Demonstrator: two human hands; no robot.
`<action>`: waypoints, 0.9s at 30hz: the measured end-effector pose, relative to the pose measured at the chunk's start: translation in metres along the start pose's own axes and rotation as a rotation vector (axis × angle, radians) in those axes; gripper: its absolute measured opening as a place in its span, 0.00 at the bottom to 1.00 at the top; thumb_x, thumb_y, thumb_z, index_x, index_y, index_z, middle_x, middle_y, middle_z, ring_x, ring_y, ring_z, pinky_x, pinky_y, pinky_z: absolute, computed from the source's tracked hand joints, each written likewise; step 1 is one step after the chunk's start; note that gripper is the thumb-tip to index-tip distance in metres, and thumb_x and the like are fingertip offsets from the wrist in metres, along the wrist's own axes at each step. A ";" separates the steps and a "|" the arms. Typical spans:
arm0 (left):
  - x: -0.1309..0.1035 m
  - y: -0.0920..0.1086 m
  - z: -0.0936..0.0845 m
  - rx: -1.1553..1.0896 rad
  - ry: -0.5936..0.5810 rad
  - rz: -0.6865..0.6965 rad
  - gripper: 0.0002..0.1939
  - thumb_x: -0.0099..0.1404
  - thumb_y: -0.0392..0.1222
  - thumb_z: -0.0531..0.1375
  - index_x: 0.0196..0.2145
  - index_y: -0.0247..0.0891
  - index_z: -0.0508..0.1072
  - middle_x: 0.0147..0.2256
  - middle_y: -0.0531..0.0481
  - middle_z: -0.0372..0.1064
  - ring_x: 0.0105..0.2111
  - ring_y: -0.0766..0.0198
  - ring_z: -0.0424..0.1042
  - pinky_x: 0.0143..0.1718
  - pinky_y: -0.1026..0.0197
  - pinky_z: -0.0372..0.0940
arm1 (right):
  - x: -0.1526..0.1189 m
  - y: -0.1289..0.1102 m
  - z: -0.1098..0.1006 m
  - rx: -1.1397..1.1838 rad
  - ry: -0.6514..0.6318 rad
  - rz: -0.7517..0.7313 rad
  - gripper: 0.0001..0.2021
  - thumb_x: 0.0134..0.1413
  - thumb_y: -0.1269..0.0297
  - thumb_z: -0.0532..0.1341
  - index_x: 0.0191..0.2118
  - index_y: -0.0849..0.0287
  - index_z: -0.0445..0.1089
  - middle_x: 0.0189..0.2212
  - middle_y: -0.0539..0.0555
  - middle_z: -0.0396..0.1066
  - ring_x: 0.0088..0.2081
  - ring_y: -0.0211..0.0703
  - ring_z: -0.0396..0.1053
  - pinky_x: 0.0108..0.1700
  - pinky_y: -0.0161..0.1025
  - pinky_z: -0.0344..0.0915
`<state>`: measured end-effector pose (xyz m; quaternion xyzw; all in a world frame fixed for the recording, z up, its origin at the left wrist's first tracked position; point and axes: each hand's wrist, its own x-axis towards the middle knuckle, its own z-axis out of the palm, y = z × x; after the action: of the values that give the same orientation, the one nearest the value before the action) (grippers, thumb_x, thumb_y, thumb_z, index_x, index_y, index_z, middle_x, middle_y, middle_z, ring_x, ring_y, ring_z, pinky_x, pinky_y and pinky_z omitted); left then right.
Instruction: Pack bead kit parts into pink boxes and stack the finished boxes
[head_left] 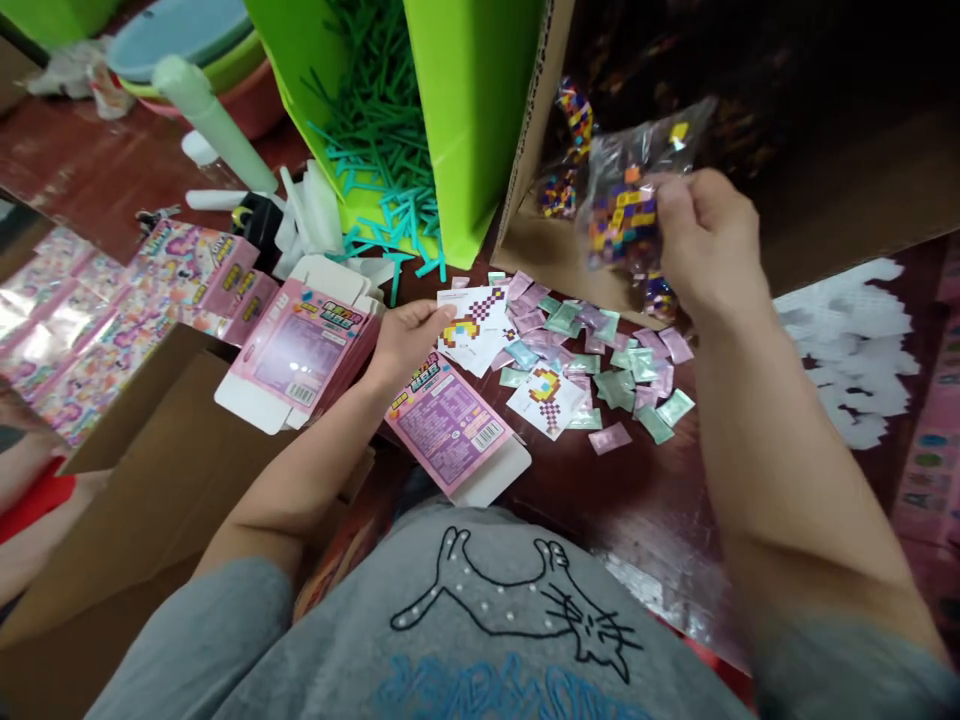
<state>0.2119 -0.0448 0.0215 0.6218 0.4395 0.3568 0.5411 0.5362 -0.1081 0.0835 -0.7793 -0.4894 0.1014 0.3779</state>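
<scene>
Between the thumb and fingers of my left hand (414, 338) is a white pattern card (474, 330) printed with a pixel design. Just under that hand lies a flat pink box (454, 425), its white end flap open. My right hand (705, 235) pinches a clear plastic bag of colourful beads (626, 205), held up at the mouth of a cardboard carton. Another pattern card (546, 398) rests on the table among small pastel sachets (637, 370). More bead bags (559, 190) show inside the carton, whose depth is dark.
A stack of pink boxes (300, 350) stands left of my left hand. Behind is a green bin (472, 130) of teal sticks (382, 150). The cardboard carton (525, 235) opens at the right; white pieces (844, 350) lie beyond my right forearm. Another person's arm (45, 510) shows at far left.
</scene>
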 end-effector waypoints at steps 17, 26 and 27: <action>-0.053 0.000 -0.046 1.156 -1.128 0.597 0.55 0.55 0.54 0.78 0.76 0.44 0.66 0.81 0.31 0.52 0.82 0.20 0.45 0.80 0.20 0.26 | -0.166 0.011 0.018 0.732 -0.642 0.092 0.31 0.59 0.32 0.74 0.56 0.49 0.75 0.36 0.50 0.79 0.36 0.45 0.76 0.41 0.43 0.75; -0.116 -0.006 -0.047 1.052 -0.746 0.618 0.66 0.50 0.60 0.79 0.79 0.44 0.56 0.74 0.27 0.56 0.74 0.21 0.57 0.78 0.16 0.41 | -0.201 0.046 -0.001 0.044 -0.640 -0.134 0.14 0.71 0.53 0.65 0.55 0.49 0.82 0.53 0.56 0.85 0.53 0.56 0.82 0.60 0.55 0.77; -0.127 -0.011 -0.046 1.037 -0.672 0.631 0.65 0.50 0.59 0.79 0.79 0.45 0.57 0.73 0.28 0.56 0.74 0.22 0.58 0.78 0.17 0.43 | -0.202 0.040 -0.006 -0.020 -0.641 -0.175 0.13 0.72 0.57 0.63 0.55 0.49 0.82 0.54 0.56 0.85 0.54 0.55 0.82 0.61 0.55 0.77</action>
<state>0.1227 -0.1465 0.0220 0.9750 0.1601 0.0290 0.1515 0.4661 -0.2899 0.0173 -0.6664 -0.6496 0.3037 0.2041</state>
